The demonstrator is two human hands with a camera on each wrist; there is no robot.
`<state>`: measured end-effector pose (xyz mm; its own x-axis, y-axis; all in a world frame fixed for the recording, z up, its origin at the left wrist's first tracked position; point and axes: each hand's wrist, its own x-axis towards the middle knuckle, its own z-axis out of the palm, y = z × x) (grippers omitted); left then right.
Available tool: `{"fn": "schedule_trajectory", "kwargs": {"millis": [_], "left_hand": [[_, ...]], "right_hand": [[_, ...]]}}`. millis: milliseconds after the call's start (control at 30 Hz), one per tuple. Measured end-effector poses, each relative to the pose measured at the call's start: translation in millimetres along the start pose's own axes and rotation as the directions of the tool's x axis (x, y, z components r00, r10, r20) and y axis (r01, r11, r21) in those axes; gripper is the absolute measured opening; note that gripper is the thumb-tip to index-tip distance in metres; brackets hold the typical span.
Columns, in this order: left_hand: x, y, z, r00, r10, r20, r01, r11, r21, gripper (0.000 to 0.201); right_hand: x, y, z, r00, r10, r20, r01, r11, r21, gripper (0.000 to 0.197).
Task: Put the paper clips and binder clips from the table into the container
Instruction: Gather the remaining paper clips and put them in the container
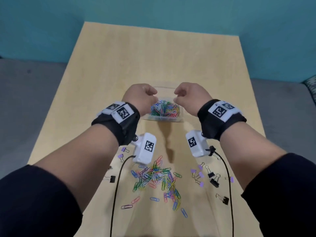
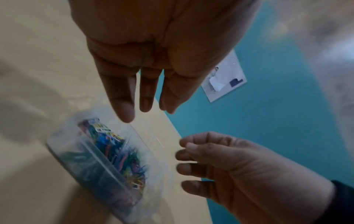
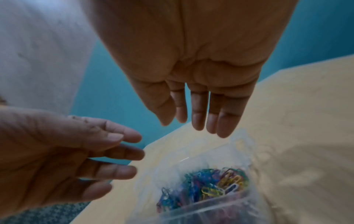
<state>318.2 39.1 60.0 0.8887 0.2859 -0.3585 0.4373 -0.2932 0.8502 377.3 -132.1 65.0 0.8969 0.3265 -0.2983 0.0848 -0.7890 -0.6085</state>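
While both hands hover over the container, the scene reads as follows;
Surroundings: loose paper clips (image 1: 156, 179) lie heaped in the lower centre of the head view, with strays below them; purple binder clips (image 1: 199, 175) and black binder clips (image 1: 213, 181) are scattered at lower right, a few more at lower left (image 1: 123, 152); two black cables (image 1: 118, 185) trail down across the clips; nothing lies between the heap and the container.
Surface and room: a pale wooden table (image 1: 153, 57) fills the middle; a teal wall (image 1: 171, 9) runs across the top; grey floor shows at both sides.
Container: a clear plastic container (image 1: 164, 118) sits at the centre of the frame, above the heap, already holding a mass of coloured clips; its long axis runs left to right in the head view, its opening upward; blurred in both wrist views.
Left hand: the left hand (image 1: 141, 96) hangs over the container's left end, fingers (image 2: 122, 98) extended downward and relaxed, holding nothing.
Right hand: the right hand (image 1: 190, 95) hangs over the right end, fingers (image 3: 199, 109) likewise straight and loose, empty; the two hands are near each other yet apart.
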Motion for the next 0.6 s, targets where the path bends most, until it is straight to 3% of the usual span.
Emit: {"fn": "schedule_trajectory", "kwargs": {"millis": [67,133,267,367,467,600], "left_hand": [[-14.7,-10.1,-8.5,0.998,0.056,-0.019,-0.053,0.992,0.118,0.013],[-39.6,-24.7,-13.4,0.991,0.134,-0.011,-0.125,0.945,0.301,0.016],[-104.8,-79.5,0.6,0.966,0.111,0.233,-0.234,0.756,0.611,0.029],[-139.5,-125.6,17.3,0.910,0.113,0.398,-0.381,0.604,0.700,0.041],[-159.2,-152.2,22.6,0.872,0.120,0.474,-0.469,0.479,0.742,0.054],[-180.1,-169.1,14.7,0.804,0.153,0.574,-0.583,0.394,0.711,0.054]], "right_hand": [[-17.9,8.8,1.6,0.997,-0.030,-0.064,0.021,0.990,-0.140,0.024],[-44.4,17.5,18.2,0.995,-0.091,-0.043,0.080,0.973,-0.218,0.029],[-103.7,30.7,76.5,0.942,-0.178,0.286,0.283,0.877,-0.388,0.039],[-131.6,39.4,109.6,0.871,-0.290,0.398,0.450,0.795,-0.406,0.058],[-152.7,52.7,125.0,0.835,-0.299,0.462,0.520,0.702,-0.486,0.074],[-190.9,69.8,128.3,0.808,-0.319,0.495,0.557,0.687,-0.467,0.073]]}}
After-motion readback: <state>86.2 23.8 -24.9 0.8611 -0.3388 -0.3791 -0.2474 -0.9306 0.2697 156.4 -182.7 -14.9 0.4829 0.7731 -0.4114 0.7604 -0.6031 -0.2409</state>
